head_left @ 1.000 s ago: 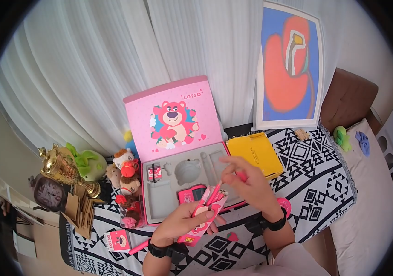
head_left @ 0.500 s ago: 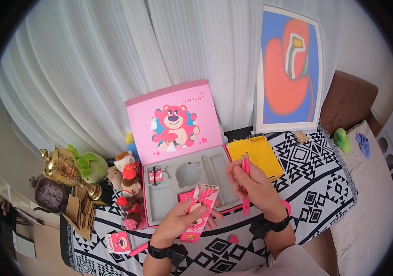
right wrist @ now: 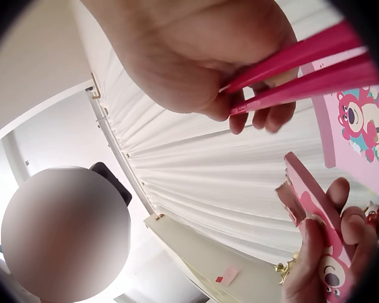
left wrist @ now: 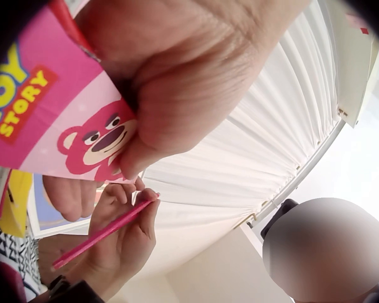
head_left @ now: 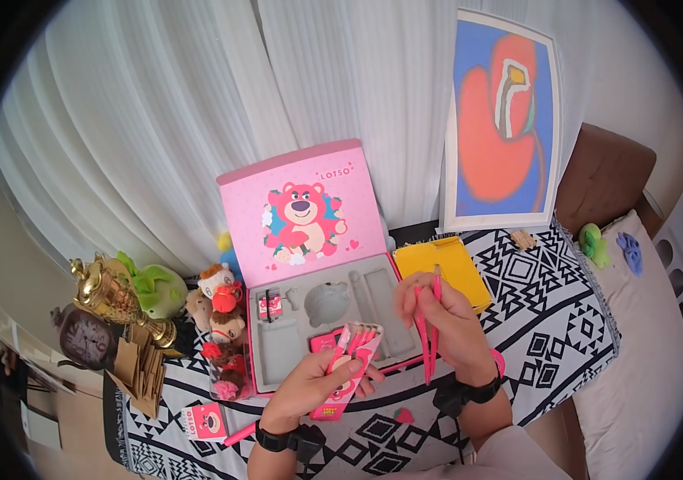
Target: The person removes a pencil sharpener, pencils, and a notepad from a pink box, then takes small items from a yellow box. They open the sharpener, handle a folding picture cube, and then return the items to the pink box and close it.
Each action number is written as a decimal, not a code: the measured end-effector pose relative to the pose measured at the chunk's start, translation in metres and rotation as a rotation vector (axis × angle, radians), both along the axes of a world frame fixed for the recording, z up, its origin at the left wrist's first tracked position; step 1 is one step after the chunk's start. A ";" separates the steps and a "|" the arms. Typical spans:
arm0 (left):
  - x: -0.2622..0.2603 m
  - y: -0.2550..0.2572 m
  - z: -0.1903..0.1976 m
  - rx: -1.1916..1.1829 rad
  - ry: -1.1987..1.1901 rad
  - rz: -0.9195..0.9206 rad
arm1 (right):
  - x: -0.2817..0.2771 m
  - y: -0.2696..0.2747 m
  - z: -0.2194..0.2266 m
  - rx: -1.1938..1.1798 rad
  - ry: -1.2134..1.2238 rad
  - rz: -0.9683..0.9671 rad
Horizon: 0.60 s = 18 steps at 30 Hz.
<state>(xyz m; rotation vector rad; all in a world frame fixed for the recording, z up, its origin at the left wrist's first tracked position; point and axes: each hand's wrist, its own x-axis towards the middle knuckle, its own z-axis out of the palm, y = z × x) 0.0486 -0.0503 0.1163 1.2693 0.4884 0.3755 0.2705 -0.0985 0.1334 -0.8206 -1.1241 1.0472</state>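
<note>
My left hand (head_left: 305,388) grips a pink bear-printed pencil box (head_left: 363,350) with its thumb across the front. Pink pencils stick up from the box's open, torn top. To the right, my right hand (head_left: 455,324) holds two slim pink pencils (right wrist: 297,60) between thumb and fingers, pointing downward in the head view. They are apart from the pencil box. Behind both hands stands an open pink gift box (head_left: 301,216) whose grey moulded insert (head_left: 280,352) has shaped recesses. A pink item (head_left: 322,342) in the insert is partly hidden behind the left hand's box.
An open yellow box (head_left: 449,268) sits right of the gift box. Plush toys (head_left: 225,324), a gold trophy (head_left: 109,292) and a clock (head_left: 85,332) crowd the left. A small Lotso box (head_left: 207,421) and a pink stick (head_left: 241,433) lie near the left forearm.
My right hand has drawn back from the pencil box to the right, with pink pencils now upright in its fingers. My left hand keeps its hold on the box with little movement.
</note>
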 end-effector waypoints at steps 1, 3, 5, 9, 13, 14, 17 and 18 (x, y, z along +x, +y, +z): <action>0.000 0.000 0.000 -0.002 0.000 0.002 | 0.001 0.001 -0.002 0.099 -0.133 -0.118; 0.000 -0.001 0.001 0.029 0.042 -0.001 | 0.004 -0.007 0.004 0.049 -0.070 -0.127; 0.001 -0.001 -0.002 0.040 0.048 -0.003 | 0.004 -0.010 0.008 0.000 -0.008 -0.139; 0.003 0.000 -0.007 0.068 0.069 -0.031 | 0.007 -0.006 0.012 0.100 0.273 -0.066; 0.003 -0.002 -0.005 0.055 0.076 -0.027 | 0.002 -0.003 0.015 0.137 0.323 -0.242; 0.003 -0.002 -0.005 0.057 0.073 -0.028 | 0.004 -0.003 0.014 0.138 0.322 -0.243; 0.003 -0.002 -0.005 0.060 0.064 -0.034 | 0.008 -0.006 0.010 0.143 0.354 -0.185; 0.003 -0.002 -0.005 0.064 0.057 -0.040 | 0.008 -0.007 0.011 0.178 0.386 -0.142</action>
